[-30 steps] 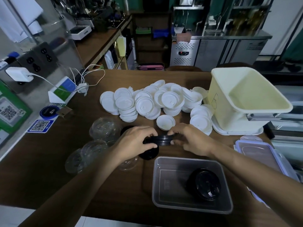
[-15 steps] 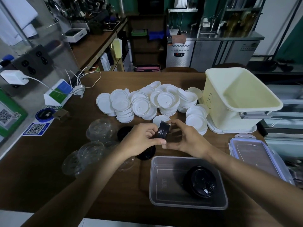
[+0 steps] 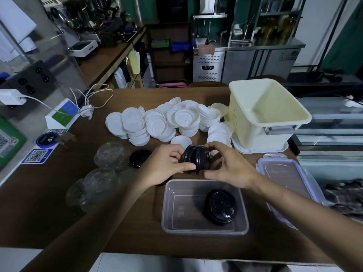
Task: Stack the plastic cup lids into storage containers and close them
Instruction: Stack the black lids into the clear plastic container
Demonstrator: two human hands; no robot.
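Note:
A small stack of black lids (image 3: 196,159) is held on edge between both hands, just above the far rim of a clear rectangular container (image 3: 204,226). My left hand (image 3: 167,165) grips its left side and my right hand (image 3: 225,167) grips its right side. One black lid stack (image 3: 219,206) lies inside the container. Another black lid (image 3: 139,158) lies on the table left of my left hand. A heap of white lids (image 3: 167,122) covers the middle of the table. Clear dome lids (image 3: 102,173) lie at the left.
A large cream tub (image 3: 271,122) stands at the right on its lid. A clear container lid with purple clips (image 3: 284,177) lies to the right of the container. A card stand (image 3: 62,114), cables and QR stickers are at the left edge.
Both hands lifted the black lids off the table and turned them from flat onto their edge. The hands now hold the stack slightly higher and nearer the container.

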